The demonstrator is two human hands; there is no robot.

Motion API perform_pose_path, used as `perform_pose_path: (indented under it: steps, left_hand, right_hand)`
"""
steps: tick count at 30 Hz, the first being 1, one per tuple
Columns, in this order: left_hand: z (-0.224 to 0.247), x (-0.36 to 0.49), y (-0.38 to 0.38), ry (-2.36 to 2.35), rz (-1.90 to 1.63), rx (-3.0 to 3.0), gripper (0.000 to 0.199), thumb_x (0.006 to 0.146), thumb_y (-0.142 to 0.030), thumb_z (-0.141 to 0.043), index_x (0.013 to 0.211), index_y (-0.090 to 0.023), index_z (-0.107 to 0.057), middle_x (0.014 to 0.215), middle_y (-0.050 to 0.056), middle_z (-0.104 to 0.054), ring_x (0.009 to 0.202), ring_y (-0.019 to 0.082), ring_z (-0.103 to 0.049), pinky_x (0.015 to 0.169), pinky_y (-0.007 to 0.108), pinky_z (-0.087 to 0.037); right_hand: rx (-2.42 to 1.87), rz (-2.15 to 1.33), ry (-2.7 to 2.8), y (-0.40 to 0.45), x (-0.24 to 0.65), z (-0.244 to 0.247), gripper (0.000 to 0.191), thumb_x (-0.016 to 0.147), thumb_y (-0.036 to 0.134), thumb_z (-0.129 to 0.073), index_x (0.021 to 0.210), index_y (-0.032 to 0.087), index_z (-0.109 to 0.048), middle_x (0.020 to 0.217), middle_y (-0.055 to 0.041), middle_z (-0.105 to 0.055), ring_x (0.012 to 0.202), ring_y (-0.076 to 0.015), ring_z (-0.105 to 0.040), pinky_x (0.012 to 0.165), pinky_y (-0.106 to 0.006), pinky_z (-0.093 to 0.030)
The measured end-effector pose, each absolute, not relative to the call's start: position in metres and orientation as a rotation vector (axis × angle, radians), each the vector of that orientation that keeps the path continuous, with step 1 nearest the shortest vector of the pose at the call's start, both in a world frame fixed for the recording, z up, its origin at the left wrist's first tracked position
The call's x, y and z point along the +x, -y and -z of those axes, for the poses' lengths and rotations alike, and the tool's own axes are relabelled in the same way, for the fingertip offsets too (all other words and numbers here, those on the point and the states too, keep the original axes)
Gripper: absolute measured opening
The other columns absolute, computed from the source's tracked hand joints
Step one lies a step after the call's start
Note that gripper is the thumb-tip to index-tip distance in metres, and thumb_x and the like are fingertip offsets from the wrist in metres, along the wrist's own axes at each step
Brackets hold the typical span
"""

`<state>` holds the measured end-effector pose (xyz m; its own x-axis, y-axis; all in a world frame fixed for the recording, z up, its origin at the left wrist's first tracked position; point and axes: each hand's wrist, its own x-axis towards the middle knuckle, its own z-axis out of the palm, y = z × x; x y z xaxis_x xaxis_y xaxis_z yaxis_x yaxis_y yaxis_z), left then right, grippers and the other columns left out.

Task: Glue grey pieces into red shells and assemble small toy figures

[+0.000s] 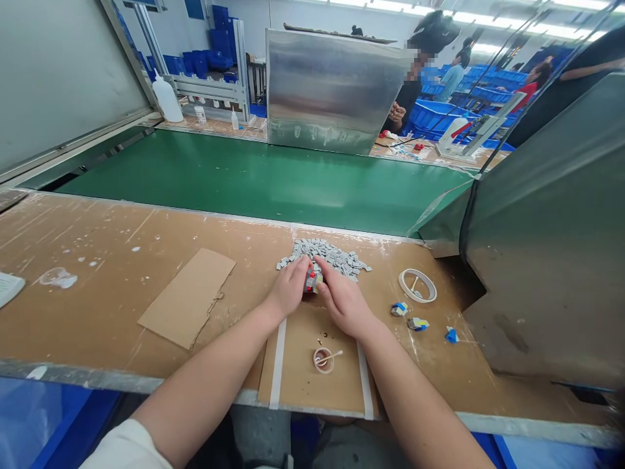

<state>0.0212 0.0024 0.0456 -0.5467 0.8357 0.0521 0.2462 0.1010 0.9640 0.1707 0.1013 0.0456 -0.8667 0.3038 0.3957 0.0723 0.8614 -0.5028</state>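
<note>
While my left hand [291, 284] and right hand [346, 303] meet over the brown counter [107, 280], I record both in a grip on a small red-and-grey block [311, 281], just short of a heap of flat grey tiles [332, 254]; a round pale container [318, 369] sits nearer me.

No legible text, brands, numbers or signs

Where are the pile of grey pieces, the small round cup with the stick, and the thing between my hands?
Pile of grey pieces [339, 256]: head view, middle of the heap.
Small round cup [325, 370]: head view, near side of its rim.
Red-and-grey piece [310, 282]: head view, its exposed side.
</note>
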Motion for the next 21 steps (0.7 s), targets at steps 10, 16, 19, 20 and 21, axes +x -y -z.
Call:
perform_pose_path:
  steps: [10,16,19,20,21]
  left_hand:
    - [-0.047,0.026,0.003,-1.989,-1.424,1.1,0.035,0.106,-0.042,-0.036,0.087,-0.024,-0.059,0.093,0.009,-0.068,0.099,0.028,-0.065,0.091,0.035,-0.047]
    - [-0.054,0.027,0.007,-1.783,-1.457,1.134,0.033,0.108,-0.045,-0.033,0.101,-0.023,-0.057,0.081,0.002,-0.057,0.077,0.021,-0.056,0.074,0.032,-0.044]
    - [-0.057,0.022,0.007,-1.447,-1.496,1.03,0.045,0.108,-0.055,-0.032,0.126,-0.024,-0.058,0.082,0.0,-0.057,0.068,0.016,-0.052,0.061,0.027,-0.041]
    - [-0.058,0.02,0.007,-1.343,-1.49,1.012,0.05,0.107,-0.061,-0.034,0.134,-0.025,-0.056,0.081,-0.001,-0.056,0.064,0.014,-0.05,0.057,0.025,-0.039]
    - [-0.058,0.018,0.007,-1.256,-1.48,1.012,0.056,0.105,-0.066,-0.038,0.139,-0.025,-0.055,0.08,-0.002,-0.055,0.06,0.013,-0.049,0.053,0.024,-0.038]
  right_hand:
    - [-0.223,-0.838,2.527,-0.096,0.166,-0.038,0.06,0.114,0.04,-0.03,0.171,0.026,-0.023,0.152,-0.0161,-0.062,0.13,-0.0296,-0.066,0.106,-0.047,-0.056]
    - [-0.352,-1.162,2.319,-0.1,0.166,-0.037,0.054,0.111,0.049,-0.041,0.161,0.028,-0.042,0.121,-0.011,-0.072,0.107,-0.026,-0.068,0.095,-0.041,-0.056]
    - [-0.432,-1.381,1.969,-0.098,0.162,-0.036,0.046,0.102,0.051,-0.062,0.141,0.029,-0.051,0.082,0.0018,-0.058,0.072,-0.0171,-0.055,0.071,-0.031,-0.05]
    - [-0.44,-1.433,1.867,-0.097,0.161,-0.036,0.044,0.097,0.051,-0.07,0.131,0.028,-0.053,0.077,0.0049,-0.052,0.067,-0.015,-0.05,0.066,-0.028,-0.046]
    - [-0.444,-1.466,1.787,-0.096,0.159,-0.036,0.044,0.092,0.051,-0.076,0.121,0.028,-0.053,0.074,0.0067,-0.047,0.065,-0.0137,-0.046,0.063,-0.026,-0.042]
